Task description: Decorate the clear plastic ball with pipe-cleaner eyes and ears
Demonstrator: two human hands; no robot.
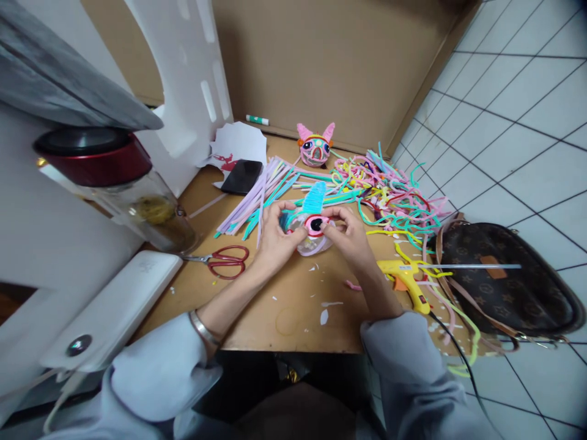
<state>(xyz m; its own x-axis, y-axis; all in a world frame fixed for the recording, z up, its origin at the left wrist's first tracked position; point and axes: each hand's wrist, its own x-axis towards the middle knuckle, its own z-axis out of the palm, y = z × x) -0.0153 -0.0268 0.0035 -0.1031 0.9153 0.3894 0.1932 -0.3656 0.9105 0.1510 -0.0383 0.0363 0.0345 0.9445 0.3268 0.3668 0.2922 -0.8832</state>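
Note:
Between both hands is a small clear craft figure (314, 244) with a blue fuzzy ear on top and a lilac band low down. On its front sits an eye (316, 225) with a black pupil, pink field and red rim. My left hand (277, 235) grips the figure's left side, thumb at the eye. My right hand (349, 235) holds the other side, its thumb against the eye's edge. Fingers partly cover the figure. A yellow glue gun (410, 282) lies right of my right forearm, and red-handled scissors (229, 261) lie left of my left wrist.
Pipe cleaners (275, 183) lie behind the hands, with a tangled heap (389, 189) to the right. A finished-looking pink-eared figure (314, 146) stands at the back near a phone (243, 176). A glass bottle (156, 208), white power bank (119, 305) and brown bag (513, 287) flank the table.

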